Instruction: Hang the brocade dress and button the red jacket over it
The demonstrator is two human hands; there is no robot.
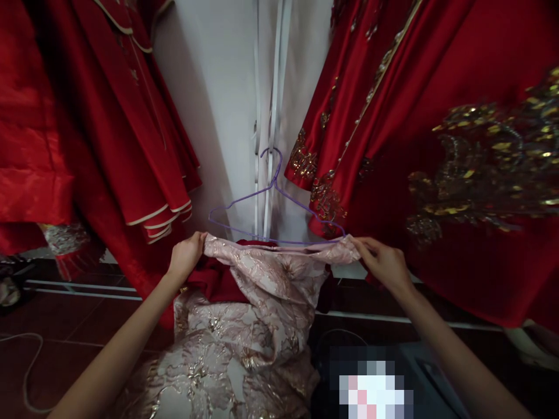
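A pale pink dress [279, 285] with a shiny floral pattern is stretched out in front of me by its off-shoulder top edge. My left hand [187, 255] is closed on the left end of that edge. Its right end is pinched by my right hand [384, 263]. Between the two hands a thin purple hanger [274, 181] stands above the neckline, its lower bar along the dress's top edge and its right end at the right shoulder piece. The hook points up in front of pale vertical rails; whether it rests on anything I cannot tell.
Red garments [117, 116] hang at left, and red gowns with gold beading [362, 116] hang at right. White vertical rails [273, 87] run down the pale wall between them. Low metal bars [82, 288] cross near the floor, and a cable [32, 372] lies at left. A pixelated patch covers the lower right.
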